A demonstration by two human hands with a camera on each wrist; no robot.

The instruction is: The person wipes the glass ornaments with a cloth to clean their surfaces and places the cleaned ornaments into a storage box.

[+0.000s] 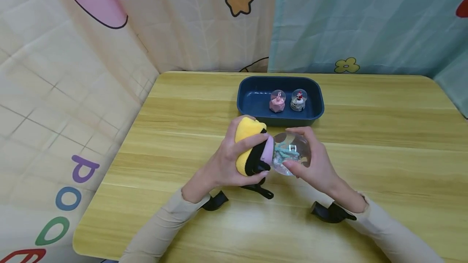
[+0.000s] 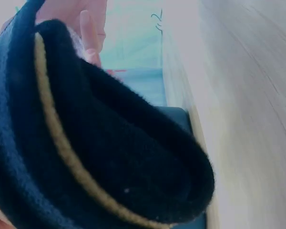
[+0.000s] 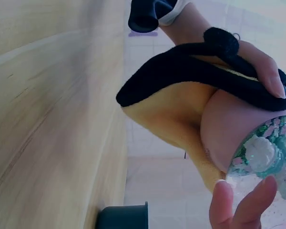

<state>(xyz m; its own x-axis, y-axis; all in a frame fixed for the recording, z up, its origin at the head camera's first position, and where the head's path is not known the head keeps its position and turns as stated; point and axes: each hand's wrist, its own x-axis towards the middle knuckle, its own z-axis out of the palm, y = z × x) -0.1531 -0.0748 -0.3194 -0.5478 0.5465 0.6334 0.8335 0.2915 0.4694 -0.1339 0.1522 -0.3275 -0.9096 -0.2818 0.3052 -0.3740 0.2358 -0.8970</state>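
A large clear snow globe [image 1: 291,149] with a pale blue figure inside lies tilted sideways above the table, its lilac base [image 1: 268,150] to the left. My right hand [image 1: 321,165] grips the glass dome with fingers and thumb. My left hand [image 1: 227,160] holds a soft yellow and black cloth item [image 1: 241,164] against the base. In the right wrist view, the yellow cloth [image 3: 167,112] with its black trim [image 3: 181,64] wraps partly around the base. Black fabric [image 2: 128,138] fills much of the left wrist view; a black strap end [image 1: 261,191] hangs below.
A dark blue tray [image 1: 254,96] stands at the back of the wooden table [image 1: 190,121], just beyond my hands. In its right half are a small pink snow globe [image 1: 277,102] and a small white one [image 1: 298,103]. Curtains hang behind the table.
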